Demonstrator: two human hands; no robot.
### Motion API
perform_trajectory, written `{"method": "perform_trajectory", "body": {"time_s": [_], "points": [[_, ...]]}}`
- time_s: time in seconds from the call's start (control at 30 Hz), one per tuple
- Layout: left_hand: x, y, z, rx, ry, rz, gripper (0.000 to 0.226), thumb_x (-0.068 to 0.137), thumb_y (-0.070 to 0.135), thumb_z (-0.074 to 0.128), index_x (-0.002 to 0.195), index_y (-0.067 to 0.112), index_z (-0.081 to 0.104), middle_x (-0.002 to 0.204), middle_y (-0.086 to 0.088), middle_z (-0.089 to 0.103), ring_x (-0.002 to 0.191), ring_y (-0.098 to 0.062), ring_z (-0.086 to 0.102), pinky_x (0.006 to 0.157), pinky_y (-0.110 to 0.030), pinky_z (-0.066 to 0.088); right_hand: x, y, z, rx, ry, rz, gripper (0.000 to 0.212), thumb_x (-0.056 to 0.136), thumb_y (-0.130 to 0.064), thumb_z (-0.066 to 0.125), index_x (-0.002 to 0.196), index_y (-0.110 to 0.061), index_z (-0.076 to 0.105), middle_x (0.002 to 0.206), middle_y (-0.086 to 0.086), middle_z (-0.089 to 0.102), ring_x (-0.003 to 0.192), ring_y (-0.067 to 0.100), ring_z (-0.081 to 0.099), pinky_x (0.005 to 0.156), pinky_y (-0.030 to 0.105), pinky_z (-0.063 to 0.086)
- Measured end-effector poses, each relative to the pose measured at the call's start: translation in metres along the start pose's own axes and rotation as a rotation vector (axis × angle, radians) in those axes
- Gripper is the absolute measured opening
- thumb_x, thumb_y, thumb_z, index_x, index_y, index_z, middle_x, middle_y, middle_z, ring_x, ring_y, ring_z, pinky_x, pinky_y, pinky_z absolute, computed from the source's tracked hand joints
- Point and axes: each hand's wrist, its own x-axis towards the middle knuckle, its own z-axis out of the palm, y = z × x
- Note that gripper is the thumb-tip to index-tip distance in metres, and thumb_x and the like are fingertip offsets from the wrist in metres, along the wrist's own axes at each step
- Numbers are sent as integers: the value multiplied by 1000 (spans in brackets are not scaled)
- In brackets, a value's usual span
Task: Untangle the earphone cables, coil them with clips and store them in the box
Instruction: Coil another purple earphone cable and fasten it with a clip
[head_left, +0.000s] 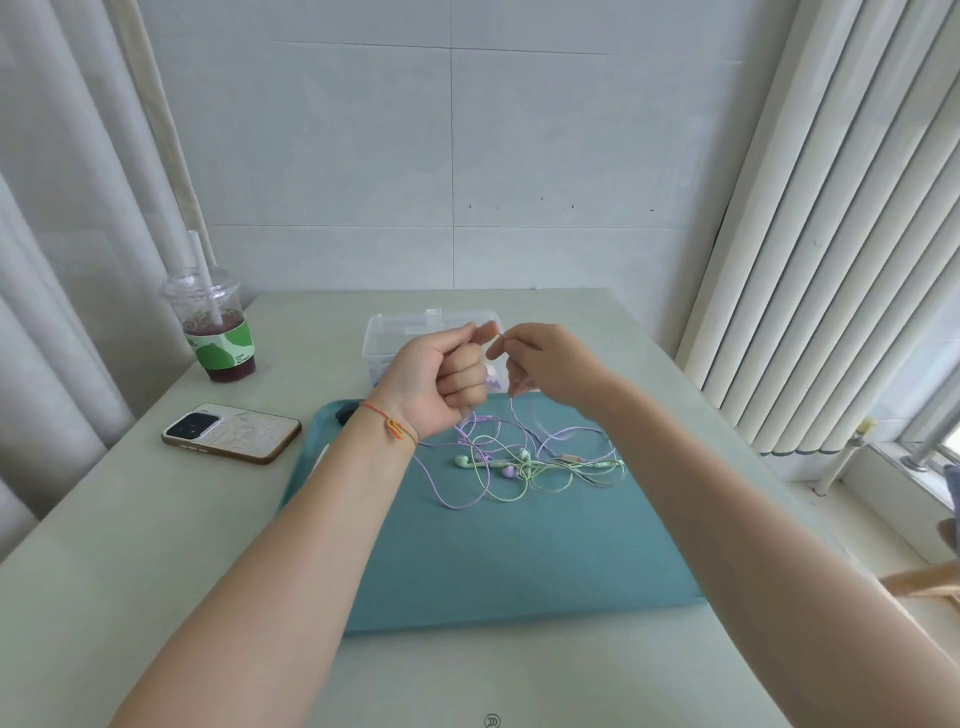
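Over the teal mat (519, 545), my left hand (441, 379) and right hand (540, 364) pinched purple cable (467, 501); untangling stage, green cable (511, 496) needed freeing next.

bright, even daylight | shadows faint | wide-angle bending at edges | slight softness overall

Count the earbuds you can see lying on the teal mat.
3. A green earbud lies at the tangle's left, a purple earbud sits near its middle, and a second green one lies just right of that. More may be hidden inside the left hand.
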Motion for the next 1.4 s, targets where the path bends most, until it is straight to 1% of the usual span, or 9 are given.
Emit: {"method": "perform_trajectory", "body": {"time_s": [0.1, 0.27, 0.47, 0.57, 0.77, 0.9, 1.03, 1.23, 1.4], "points": [[1, -1, -1, -123, -28, 66, 29, 102, 19, 32, 95, 11, 59, 47, 7, 13, 41, -9, 8, 37, -19, 12, 2, 1, 7, -65, 13, 24, 30, 98, -9, 38, 86, -15, 65, 56, 7, 53, 46, 18, 54, 51, 21, 44], [19, -2, -5, -235, 15, 185, 24, 99, 1, 35, 92, 11, 55, 65, 0, 52, 54, -12, 53, 55, -22, 47, 11, -2, 20, -126, 33, 56, 36, 95, -7, 41, 59, -15, 46, 50, -2, 44, 38, 9, 35, 43, 21, 29], [30, 4, -16, -303, 55, 338, 32, 99, -8, 29, 88, 7, 55, 92, -12, 72, 91, -24, 72, 90, -31, 55, 25, 3, 32, 395, 144, 125, 19, 96, -9, 37, 98, -15, 55, 62, 5, 56, 45, 16, 41, 42, 20, 30], [32, 9, -22, -353, 76, 390, 32, 99, -8, 31, 84, 8, 53, 93, -10, 70, 99, -27, 69, 97, -33, 51, 27, 2, 40, 482, 154, 87, 13, 94, -7, 40, 93, -15, 50, 66, 7, 59, 47, 17, 41, 43, 21, 31], [38, 8, -30, -240, 170, 435, 27, 100, -5, 32, 103, 10, 54, 98, -6, 73, 109, -26, 65, 101, -35, 46, 34, 4, 53, 231, 175, -10, 27, 88, -37, 66, 81, -15, 52, 70, 2, 62, 54, 12, 47, 55, 27, 41], [38, 7, -35, -281, 178, 395, 26, 99, -4, 34, 104, 8, 56, 89, -3, 71, 102, -24, 69, 97, -35, 48, 36, 9, 60, 93, 239, -8, 20, 89, -29, 65, 79, -16, 54, 74, 5, 68, 52, 9, 49, 60, 29, 45], [36, 11, -33, -348, 217, 403, 17, 98, 5, 43, 96, 4, 60, 74, -1, 61, 70, -17, 64, 84, -33, 50, 33, 5, 57, 44, 222, -41, 14, 89, -22, 67, 86, -10, 60, 73, 4, 69, 50, 2, 48, 53, 14, 40], [36, 10, -29, -266, 235, 377, 19, 101, 19, 45, 107, 9, 60, 46, 7, 32, 64, -11, 61, 94, -29, 47, 30, 2, 48, -5, 196, -89, 12, 86, -18, 70, 82, -10, 62, 67, 1, 67, 56, 9, 52, 53, 13, 37], [33, 10, -23, -298, 233, 383, 29, 102, 27, 44, 94, 9, 64, 66, 1, 65, 78, -18, 71, 87, -33, 50, 31, 1, 43, 25, 190, -100, 15, 85, -18, 71, 77, -13, 59, 63, -3, 65, 48, -1, 50, 50, 10, 35]]}}
